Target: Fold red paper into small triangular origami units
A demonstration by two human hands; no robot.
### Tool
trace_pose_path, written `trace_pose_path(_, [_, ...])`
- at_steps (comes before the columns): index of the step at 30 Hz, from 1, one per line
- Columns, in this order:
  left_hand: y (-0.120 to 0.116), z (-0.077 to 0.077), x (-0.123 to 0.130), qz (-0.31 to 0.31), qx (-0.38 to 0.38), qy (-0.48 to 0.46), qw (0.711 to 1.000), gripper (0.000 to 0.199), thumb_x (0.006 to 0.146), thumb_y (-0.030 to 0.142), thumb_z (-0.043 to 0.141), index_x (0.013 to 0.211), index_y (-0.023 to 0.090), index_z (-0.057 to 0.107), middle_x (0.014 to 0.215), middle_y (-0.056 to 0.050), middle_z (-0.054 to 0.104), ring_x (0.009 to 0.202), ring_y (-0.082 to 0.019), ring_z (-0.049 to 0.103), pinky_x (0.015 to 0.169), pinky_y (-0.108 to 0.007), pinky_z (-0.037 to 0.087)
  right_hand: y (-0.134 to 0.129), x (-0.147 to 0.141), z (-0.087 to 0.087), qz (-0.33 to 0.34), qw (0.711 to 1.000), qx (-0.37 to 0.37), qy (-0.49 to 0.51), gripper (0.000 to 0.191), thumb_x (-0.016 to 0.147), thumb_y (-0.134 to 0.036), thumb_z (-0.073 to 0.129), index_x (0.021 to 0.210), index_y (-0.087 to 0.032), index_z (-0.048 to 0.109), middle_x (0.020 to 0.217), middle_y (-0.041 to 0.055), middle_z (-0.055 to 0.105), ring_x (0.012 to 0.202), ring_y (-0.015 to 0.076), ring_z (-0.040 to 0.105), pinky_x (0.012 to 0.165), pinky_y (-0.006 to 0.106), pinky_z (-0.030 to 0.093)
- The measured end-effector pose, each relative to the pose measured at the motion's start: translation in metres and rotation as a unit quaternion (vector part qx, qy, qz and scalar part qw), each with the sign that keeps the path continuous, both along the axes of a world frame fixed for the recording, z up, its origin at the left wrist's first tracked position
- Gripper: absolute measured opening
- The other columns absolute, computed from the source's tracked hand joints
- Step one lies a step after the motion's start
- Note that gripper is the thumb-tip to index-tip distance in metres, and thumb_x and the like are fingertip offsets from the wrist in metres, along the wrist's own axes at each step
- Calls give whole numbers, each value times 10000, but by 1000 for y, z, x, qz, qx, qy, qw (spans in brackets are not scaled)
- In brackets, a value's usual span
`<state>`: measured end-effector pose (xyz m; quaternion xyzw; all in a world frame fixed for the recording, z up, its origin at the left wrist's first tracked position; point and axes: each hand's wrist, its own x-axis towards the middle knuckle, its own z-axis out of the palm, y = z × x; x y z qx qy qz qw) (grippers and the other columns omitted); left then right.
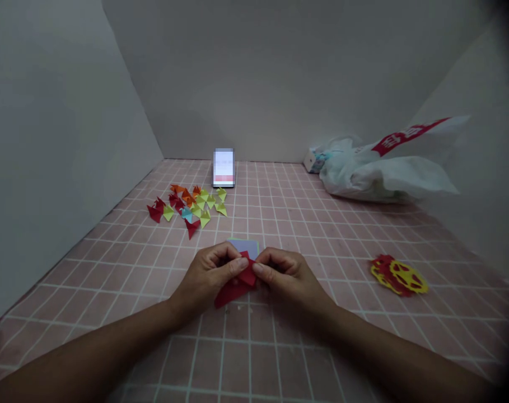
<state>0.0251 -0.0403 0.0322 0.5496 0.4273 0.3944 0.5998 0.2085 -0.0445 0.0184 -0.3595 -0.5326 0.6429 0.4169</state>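
A folded piece of red paper (234, 288) is held between both hands near the middle of the checked surface. My left hand (212, 270) pinches its upper left part between thumb and fingers. On the other side, my right hand (288, 274) pinches the paper's right edge, the thumb close to the left thumb. The paper has a pointed fold at the top and a wider flap reaching down to the left. Just beyond the hands lies a stack of pale blue paper (246, 247) with a greenish edge, partly hidden by them.
Several small folded paper figures (200, 201), red, orange, yellow and blue, lie at the left. A lit phone (224, 168) stands at the back. Red and yellow cutouts (399, 275) lie right; a white plastic bag (380, 176) and tissue pack (313, 160) sit back right.
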Motion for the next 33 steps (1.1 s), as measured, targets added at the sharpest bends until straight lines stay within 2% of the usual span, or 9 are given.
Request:
trace_pose_path(6, [5,-1,-4,9,178,130,975,196,902,363,637,980,184,620,892,-36,658,772,-165,616,699,-279,506,4,-2,-4,-46,988,-129,71,301,783,-377,748,665,-174,559,517,-44,582,391,61,449,408,195,302])
trace_pose_path(9, [10,-4,-8,10,409,244,879,332,838,288,738,1130,208,601,1111,-95,634,1043,-237,609,919,-385,512,5,-2,0,-77,977,-166,112,288,757,-344,751,641,-171,552,500,-48,579,365,54,439,404,197,322])
trace_pose_path(12, [13,-7,-10,22,569,289,770,170,908,131,606,1064,196,629,1091,-105,624,999,-218,612,857,-368,540,3,-3,3,-58,970,-198,130,273,722,-334,752,632,-167,555,495,-38,576,365,56,435,386,197,310])
trace_pose_path(14, [13,-7,-10,30,612,288,736,144,911,76,566,967,181,646,986,-85,643,879,-190,614,763,-328,538,2,-4,3,-30,966,-218,133,266,708,-332,751,639,-167,555,505,-36,573,368,60,432,375,199,304])
trace_pose_path(16, [12,-7,-10,35,592,266,760,135,898,64,574,900,171,655,890,-66,654,809,-176,612,725,-309,518,2,-4,2,-18,969,-211,131,276,733,-361,736,660,-172,548,521,-37,568,379,66,440,378,202,313])
trace_pose_path(18, [10,-5,-8,48,495,221,839,114,879,77,594,850,164,662,820,-50,657,768,-164,616,707,-292,502,3,-4,-1,-27,980,-165,112,302,802,-426,691,712,-180,541,563,-36,575,401,71,456,398,206,326])
trace_pose_path(22, [8,-3,-2,68,130,73,986,100,809,229,686,763,154,637,728,-13,636,650,-129,582,607,-243,466,6,-4,-3,-36,997,-52,44,264,836,-424,689,887,-202,558,665,-49,575,471,74,462,471,215,340])
trace_pose_path(26, [4,-2,4,41,-48,-20,998,204,732,303,744,745,156,603,684,19,611,603,-102,536,574,-213,429,4,-3,-1,-25,998,38,-47,133,825,-296,668,832,-168,629,746,-13,557,672,112,491,625,254,377])
trace_pose_path(33, [3,-1,2,-5,9,60,998,225,781,356,693,719,155,612,716,-6,595,649,-122,512,578,-226,416,1,-2,3,15,987,101,-123,142,836,-239,595,713,-168,586,696,-17,503,670,122,438,614,267,332])
